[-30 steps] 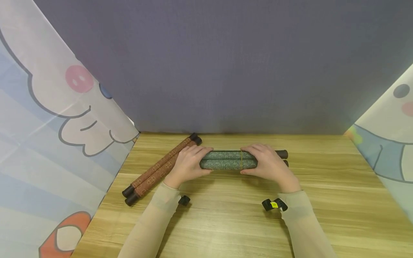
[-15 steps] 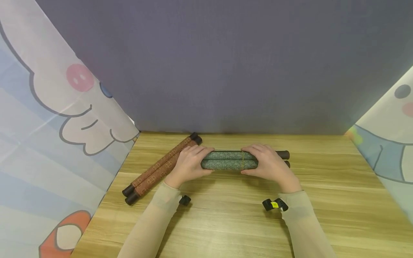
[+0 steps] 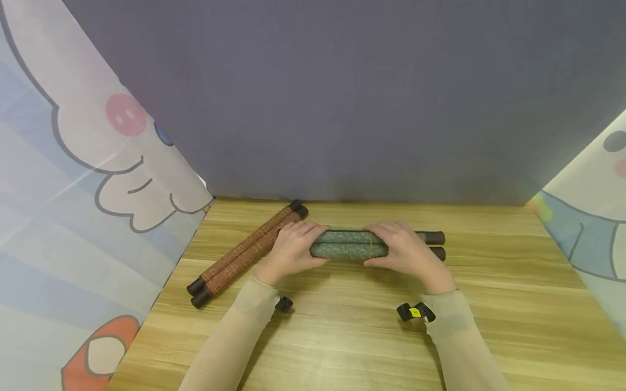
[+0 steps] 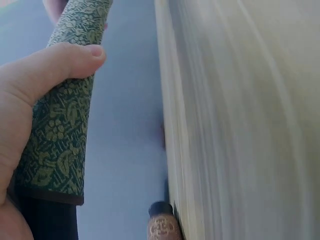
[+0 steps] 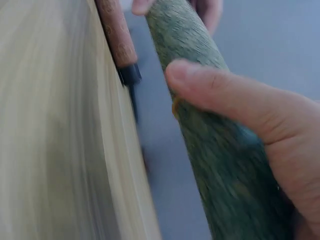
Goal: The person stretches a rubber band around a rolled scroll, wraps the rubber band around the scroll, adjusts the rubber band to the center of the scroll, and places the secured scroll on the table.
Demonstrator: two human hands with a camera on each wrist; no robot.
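Scroll in green patterned fabric [image 3: 349, 251], rolled up from both ends into two side-by-side tubes, is gripped by both hands right now. Left hand [image 3: 295, 247] is curled around the left end, right hand [image 3: 403, 252] is wrapped around it toward the right, thumbs on the near side, so the middle stretch sits between them. Skinny yellow band [image 3: 371, 247] circles it just beside the right thumb.

Long axis runs left to right, pretty much parallel to the back edge of the counter [image 3: 352, 336]. Dark end caps [image 3: 434, 238] poke out past the right hand, pointing at the counter's right edge; the left wrist view shows a dark end past the left hand too. Both wrist views have it held up off the counter, closer to the back edge.

Brown scroll [image 3: 244, 255] lies beyond the left hand, slanting from near the back edge down toward the left edge. Grey panel [image 3: 332, 108] stands behind the back edge.
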